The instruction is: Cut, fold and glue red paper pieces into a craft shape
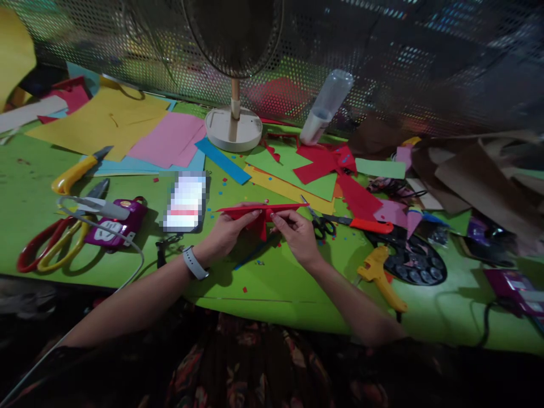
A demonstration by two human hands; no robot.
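Above the green table, near its front middle, both my hands hold one folded piece of red paper (259,222). My left hand (227,229), with a pale watch band on the wrist, pinches its left part, thumb on top. My right hand (297,232) is closed at its middle, thumb and finger pressed against the red paper. Whether anything small is between those fingertips I cannot make out. Small black-handled scissors (321,224) lie just beyond my right hand. A lit phone (185,201) rests to the left of my left hand.
A fan (233,130) and a tilted clear bottle (327,105) stand at the back. Large scissors (51,243), a purple device (117,226) with a white cable and a yellow cutter (76,174) lie left. An orange-handled knife (365,225), yellow glue gun (380,277) and black palette (416,260) lie right.
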